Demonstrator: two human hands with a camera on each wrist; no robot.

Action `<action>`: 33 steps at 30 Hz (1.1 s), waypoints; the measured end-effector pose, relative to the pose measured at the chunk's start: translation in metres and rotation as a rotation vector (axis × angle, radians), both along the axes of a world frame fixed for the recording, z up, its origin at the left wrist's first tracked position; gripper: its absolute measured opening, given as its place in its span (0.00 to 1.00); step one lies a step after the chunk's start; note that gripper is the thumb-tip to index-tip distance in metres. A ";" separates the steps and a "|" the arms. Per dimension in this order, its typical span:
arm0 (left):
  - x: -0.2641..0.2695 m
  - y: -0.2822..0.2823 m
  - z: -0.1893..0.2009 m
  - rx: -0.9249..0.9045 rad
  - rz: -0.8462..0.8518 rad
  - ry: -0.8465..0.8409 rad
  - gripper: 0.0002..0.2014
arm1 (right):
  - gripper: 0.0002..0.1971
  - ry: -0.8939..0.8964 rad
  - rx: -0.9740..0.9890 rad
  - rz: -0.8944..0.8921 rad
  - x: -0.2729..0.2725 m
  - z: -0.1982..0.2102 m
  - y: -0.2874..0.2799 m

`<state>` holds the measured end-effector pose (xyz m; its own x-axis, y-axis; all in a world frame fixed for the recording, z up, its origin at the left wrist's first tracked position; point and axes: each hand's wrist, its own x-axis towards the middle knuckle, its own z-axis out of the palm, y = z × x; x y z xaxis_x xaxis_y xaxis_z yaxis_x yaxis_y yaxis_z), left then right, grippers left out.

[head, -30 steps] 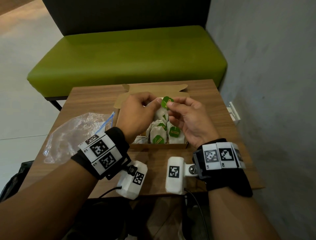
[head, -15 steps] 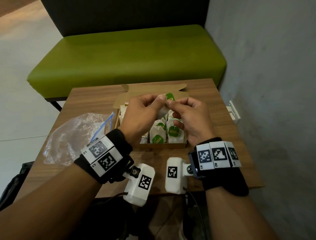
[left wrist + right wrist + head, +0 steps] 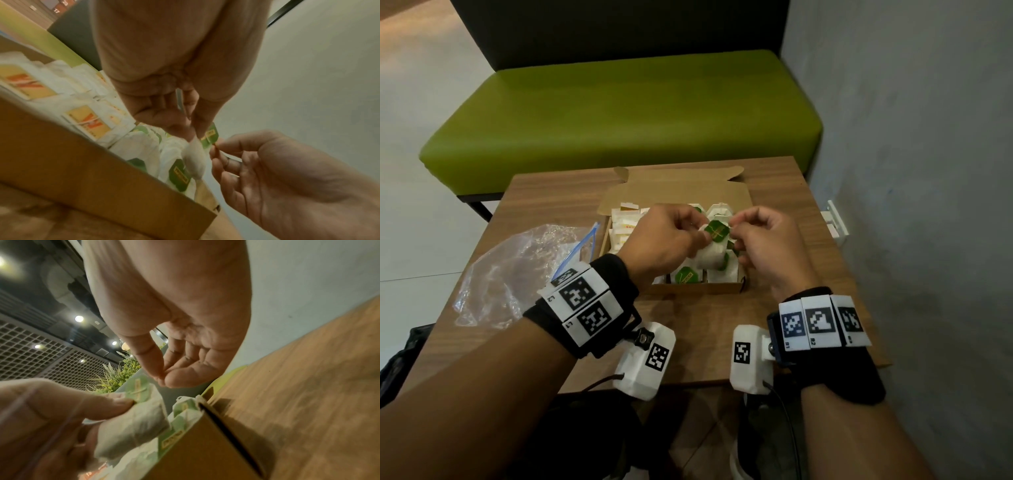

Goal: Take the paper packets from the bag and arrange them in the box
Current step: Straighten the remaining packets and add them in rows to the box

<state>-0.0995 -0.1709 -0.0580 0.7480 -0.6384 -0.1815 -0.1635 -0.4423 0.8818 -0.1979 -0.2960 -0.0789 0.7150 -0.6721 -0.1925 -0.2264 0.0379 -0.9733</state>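
Matt cardboard box (image 3: 698, 289); wood-grain table (image 3: 709, 346); crinkly plastic bag (image 3: 510, 270).

A small wooden surface (image 3: 774, 192) with a dark walnut grain stands in front of a green bench. An open cardboard box (image 3: 698, 289) sits on it toward the far middle, its lid flap folded back flat toward the bench. Rows of white paper packets stand inside, some with yellow-orange labels on the left, others with green tags on the right. To the left of the box a crumpled clear plastic zip bag (image 3: 517, 270) lies on the wood, its blue-edged mouth just beside the box wall.
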 end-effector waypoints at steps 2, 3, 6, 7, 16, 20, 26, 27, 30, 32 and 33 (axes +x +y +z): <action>-0.001 0.000 -0.002 0.066 -0.024 -0.032 0.06 | 0.08 0.054 -0.111 0.011 -0.003 -0.003 -0.001; 0.000 0.002 -0.002 0.085 -0.025 -0.048 0.06 | 0.07 0.094 -0.178 0.049 -0.006 -0.003 -0.001; 0.008 0.009 -0.001 0.060 0.044 -0.020 0.06 | 0.02 0.229 -0.302 0.229 -0.012 -0.003 0.000; 0.011 0.011 0.001 0.037 0.067 0.016 0.06 | 0.02 0.276 -0.323 0.276 -0.013 -0.003 0.001; 0.010 0.009 -0.003 0.158 -0.065 -0.101 0.08 | 0.14 0.573 -0.421 0.439 -0.012 0.005 0.015; 0.006 0.007 -0.002 0.225 -0.130 -0.118 0.08 | 0.13 0.602 -0.440 0.447 -0.013 0.006 0.015; 0.009 0.009 0.003 0.253 -0.164 0.014 0.03 | 0.14 0.675 -0.515 0.482 -0.014 0.006 0.015; 0.009 0.009 0.003 0.255 -0.161 0.019 0.04 | 0.15 0.678 -0.512 0.482 -0.013 0.005 0.016; 0.010 0.005 -0.002 0.331 -0.165 -0.160 0.05 | 0.17 0.678 -0.489 0.463 -0.012 0.003 0.017; 0.009 0.002 -0.003 0.408 -0.204 -0.330 0.05 | 0.17 0.682 -0.487 0.450 -0.010 0.001 0.017; 0.008 0.002 -0.005 0.431 -0.232 -0.391 0.05 | 0.18 0.682 -0.485 0.444 -0.010 0.000 0.017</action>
<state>-0.0914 -0.1694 -0.0626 0.6617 -0.7227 -0.1996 -0.5724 -0.6589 0.4880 -0.2075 -0.2790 -0.0794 0.7610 -0.4822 -0.4340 -0.6487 -0.5626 -0.5125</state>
